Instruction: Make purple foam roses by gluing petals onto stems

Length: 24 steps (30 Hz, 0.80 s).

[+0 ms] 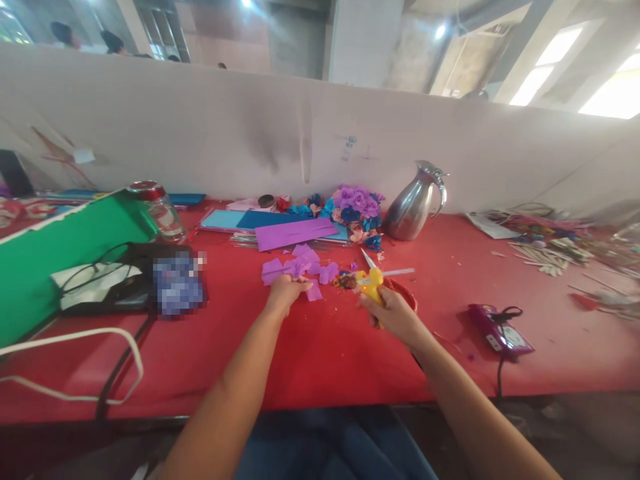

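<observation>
My right hand [393, 310] is wrapped round a yellow hot glue gun [371, 285], a pale glue stick [400, 271] sticking out beside it. The gun's nozzle points left, near a small clump of brownish glue residue [345, 281]. My left hand [289, 292] is closed at the edge of the scattered purple paper petals [313, 257]; whatever its fingertips pinch is hidden. Behind the gun lies a pair of scissors [369, 258], partly covered by it. A sheet of purple crepe paper [295, 233] lies beyond the petals.
Finished paper flowers [359, 203] are heaped near the wall beside a steel jug [411, 203]. At right are a purple power strip [500, 331] and wooden sticks [547, 255]. To the left stand a red-lidded jar [159, 212], a green board [75, 257] and a black bag [135, 257].
</observation>
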Available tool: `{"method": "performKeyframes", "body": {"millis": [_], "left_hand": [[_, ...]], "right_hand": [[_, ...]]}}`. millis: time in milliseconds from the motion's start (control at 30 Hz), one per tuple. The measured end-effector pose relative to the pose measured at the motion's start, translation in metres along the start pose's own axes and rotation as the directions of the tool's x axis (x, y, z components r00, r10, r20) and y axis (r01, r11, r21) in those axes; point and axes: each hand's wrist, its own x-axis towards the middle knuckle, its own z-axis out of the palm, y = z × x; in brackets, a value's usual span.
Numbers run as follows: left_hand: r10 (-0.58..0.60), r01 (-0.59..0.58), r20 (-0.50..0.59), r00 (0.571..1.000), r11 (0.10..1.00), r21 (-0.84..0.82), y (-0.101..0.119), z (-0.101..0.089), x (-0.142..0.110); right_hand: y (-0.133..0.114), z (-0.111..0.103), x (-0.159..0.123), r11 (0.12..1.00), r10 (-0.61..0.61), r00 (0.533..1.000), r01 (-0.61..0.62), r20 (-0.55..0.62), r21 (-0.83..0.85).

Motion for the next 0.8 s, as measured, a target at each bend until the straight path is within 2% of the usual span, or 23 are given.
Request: {"method": "performKeyframes", "body": {"millis": [67,133,367,633,800], "left_hand": [[-0.002,0.002,0.012,1.000,1.000,0.023,-0.002,0.001,0.001],[-0.003,0.002,0.018,1.000,0.999,0.044,-0.004,0.001,0.003],[0.005,-0.008,0.034,0.999,0.994,0.109,-0.010,0.001,0.005],[0.026,-0.034,0.050,0.998,0.985,0.168,-0.012,0.001,0.008],[0.000,-0.009,0.039,0.999,0.977,0.213,-0.011,0.000,0.008]], "right_hand": [[0.001,0.014,0.001,0.990,0.022,1.000,-0.020,0.018,-0.138],[0.001,0.023,0.000,0.979,0.022,0.999,-0.015,0.032,-0.201],[-0.006,0.033,-0.003,0.972,0.002,0.995,0.021,0.097,-0.236],[-0.006,0.040,-0.001,0.968,0.034,0.994,-0.006,0.107,-0.251],[-0.003,0.037,0.000,0.967,0.021,0.995,0.005,0.099,-0.256]]}}
